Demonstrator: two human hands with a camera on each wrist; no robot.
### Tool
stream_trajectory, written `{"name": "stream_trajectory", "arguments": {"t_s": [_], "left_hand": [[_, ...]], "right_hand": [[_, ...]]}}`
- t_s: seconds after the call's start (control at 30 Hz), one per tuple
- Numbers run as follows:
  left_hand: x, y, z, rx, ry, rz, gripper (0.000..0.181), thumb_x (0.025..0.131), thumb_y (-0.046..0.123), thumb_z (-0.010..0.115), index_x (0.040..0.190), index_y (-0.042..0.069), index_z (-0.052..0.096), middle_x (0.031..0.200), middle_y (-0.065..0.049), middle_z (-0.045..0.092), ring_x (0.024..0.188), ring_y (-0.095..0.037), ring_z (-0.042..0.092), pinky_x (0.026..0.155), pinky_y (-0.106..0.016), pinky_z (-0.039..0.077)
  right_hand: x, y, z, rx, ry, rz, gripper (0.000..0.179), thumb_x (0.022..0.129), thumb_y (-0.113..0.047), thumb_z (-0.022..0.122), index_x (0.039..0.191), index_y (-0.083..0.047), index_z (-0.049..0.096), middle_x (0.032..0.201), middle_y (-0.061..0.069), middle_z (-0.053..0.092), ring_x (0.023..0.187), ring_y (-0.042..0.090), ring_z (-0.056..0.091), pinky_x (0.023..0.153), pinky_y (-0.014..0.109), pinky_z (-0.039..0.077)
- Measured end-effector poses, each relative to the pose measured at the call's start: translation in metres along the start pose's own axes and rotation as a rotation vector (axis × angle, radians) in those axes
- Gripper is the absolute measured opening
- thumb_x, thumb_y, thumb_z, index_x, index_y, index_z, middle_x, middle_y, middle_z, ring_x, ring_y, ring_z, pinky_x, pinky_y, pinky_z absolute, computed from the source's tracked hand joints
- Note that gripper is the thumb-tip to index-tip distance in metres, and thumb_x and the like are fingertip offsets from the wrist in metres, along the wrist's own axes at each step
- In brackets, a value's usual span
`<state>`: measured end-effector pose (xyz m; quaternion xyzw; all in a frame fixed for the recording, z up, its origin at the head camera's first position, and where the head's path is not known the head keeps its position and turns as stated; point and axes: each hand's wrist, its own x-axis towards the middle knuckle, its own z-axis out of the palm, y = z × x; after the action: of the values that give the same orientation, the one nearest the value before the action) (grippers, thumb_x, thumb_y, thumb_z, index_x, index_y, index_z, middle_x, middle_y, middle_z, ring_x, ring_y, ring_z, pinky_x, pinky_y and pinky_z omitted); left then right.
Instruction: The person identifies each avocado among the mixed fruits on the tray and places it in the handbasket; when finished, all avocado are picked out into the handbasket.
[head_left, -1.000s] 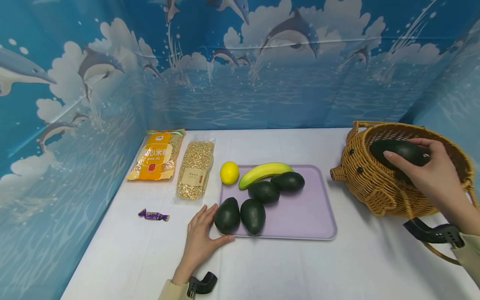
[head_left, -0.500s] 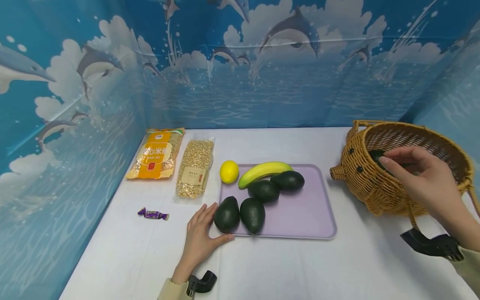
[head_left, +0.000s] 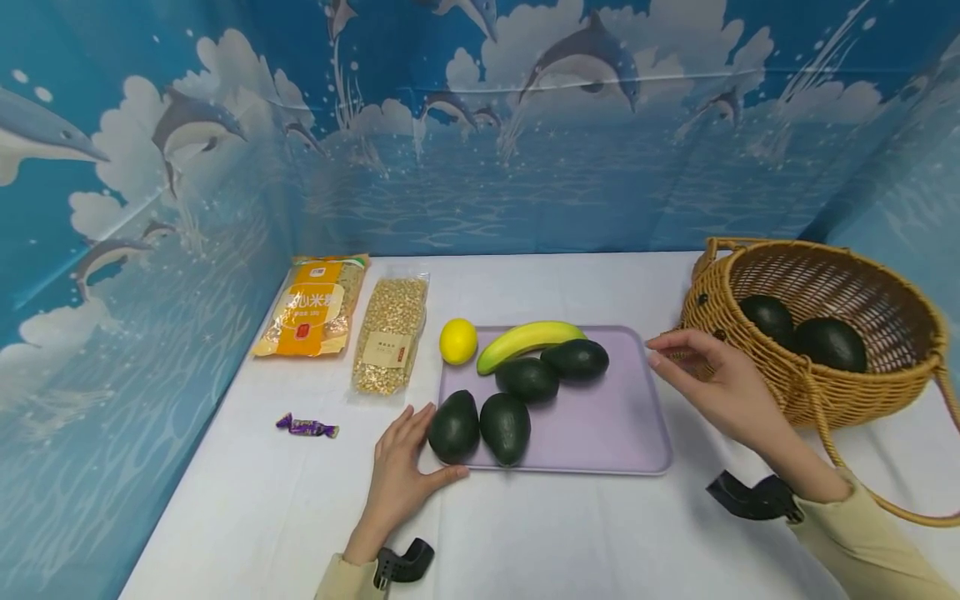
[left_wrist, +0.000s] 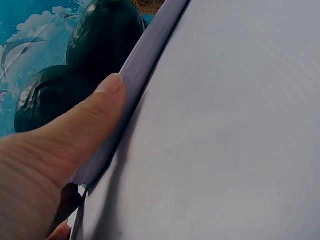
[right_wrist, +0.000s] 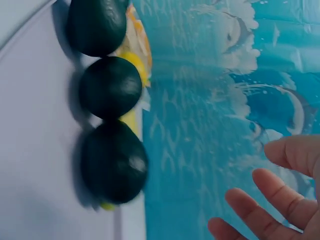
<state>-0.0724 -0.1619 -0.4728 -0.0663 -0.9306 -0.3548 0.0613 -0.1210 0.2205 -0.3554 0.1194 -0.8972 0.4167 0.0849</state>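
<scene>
My left hand (head_left: pixel 402 477) rests at the near left corner of a lilac tray (head_left: pixel 600 433), fingers straight along its left side. The thumb (left_wrist: pixel 102 102) lies on the front rim. Just inside that corner are two avocados (head_left: pixel 453 427), and two more avocados (head_left: pixel 528 381) sit farther back against a banana (head_left: pixel 525 343). Between the tray's right edge and a woven basket (head_left: pixel 757 367), my right hand (head_left: pixel 716 379) is in the air, holding nothing, its fingers relaxed. In the right wrist view its fingers (right_wrist: pixel 285 192) are spread. Two avocados (head_left: pixel 830 343) lie inside the basket.
A lemon (head_left: pixel 458 342) is at the tray's back left corner. Farther left are a bag of grain (head_left: pixel 392 333), an orange-labelled bag (head_left: pixel 313 307) and a purple-wrapped candy (head_left: pixel 307 427). The basket's handle (head_left: pixel 885 508) droops over the right side of the table.
My right hand lowered an avocado into the basket, let go of it, then came out and moved left toward the tray. The left hand stayed at the tray corner.
</scene>
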Motion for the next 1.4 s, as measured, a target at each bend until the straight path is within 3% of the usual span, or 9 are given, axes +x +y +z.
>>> {"name": "stream_trajectory", "arguments": {"t_s": [0.17,0.3,0.53,0.73,1.1,1.4], "left_hand": [[0.0,-0.001,0.001,0.001,0.005,0.011,0.096,0.063,0.056,0.081,0.141,0.012,0.047,0.143,-0.003,0.045,0.136,-0.028,0.026,0.106,-0.054,0.019],[0.0,-0.002,0.002,0.0,0.013,0.012,0.097,0.062,0.055,0.082,0.141,0.012,0.047,0.143,-0.003,0.045,0.136,-0.028,0.027,0.106,-0.054,0.019],[0.0,-0.002,0.002,0.004,0.006,0.001,0.097,0.062,0.056,0.082,0.141,0.013,0.046,0.143,-0.002,0.044,0.137,-0.026,0.026,0.107,-0.052,0.018],[-0.001,-0.001,0.002,0.003,0.016,0.017,0.097,0.062,0.056,0.081,0.141,0.012,0.047,0.143,-0.004,0.045,0.136,-0.029,0.027,0.106,-0.054,0.019],[-0.001,-0.002,0.003,0.003,0.024,0.02,0.097,0.061,0.054,0.082,0.14,0.012,0.048,0.142,-0.003,0.046,0.136,-0.029,0.028,0.106,-0.054,0.019],[-0.001,-0.001,0.002,0.007,0.018,0.019,0.097,0.062,0.057,0.081,0.141,0.011,0.047,0.142,-0.004,0.046,0.136,-0.029,0.027,0.106,-0.055,0.019]], "right_hand": [[0.011,0.005,0.026,0.021,-0.055,-0.115,0.026,0.09,-0.019,0.067,0.114,-0.01,0.065,0.11,0.003,0.065,0.101,0.009,0.054,0.082,0.027,0.044],[0.021,0.009,0.042,0.042,-0.062,-0.178,0.03,0.088,-0.017,0.069,0.117,-0.007,0.064,0.115,0.005,0.063,0.107,0.017,0.054,0.082,0.038,0.046],[0.037,0.023,0.061,0.061,-0.106,-0.135,0.041,0.09,-0.023,0.068,0.126,-0.006,0.059,0.128,0.01,0.055,0.119,0.029,0.047,0.087,0.054,0.042],[0.044,0.035,0.073,0.077,-0.157,-0.081,0.049,0.089,-0.028,0.069,0.13,-0.006,0.056,0.132,0.015,0.05,0.121,0.033,0.043,0.089,0.056,0.041],[0.052,0.047,0.088,0.062,-0.133,-0.095,0.056,0.079,-0.025,0.078,0.128,-0.005,0.058,0.127,0.018,0.053,0.11,0.036,0.046,0.087,0.052,0.039],[0.051,0.05,0.09,0.074,-0.121,-0.112,0.057,0.074,-0.023,0.083,0.123,-0.004,0.061,0.126,0.015,0.056,0.114,0.032,0.043,0.089,0.047,0.038]]}}
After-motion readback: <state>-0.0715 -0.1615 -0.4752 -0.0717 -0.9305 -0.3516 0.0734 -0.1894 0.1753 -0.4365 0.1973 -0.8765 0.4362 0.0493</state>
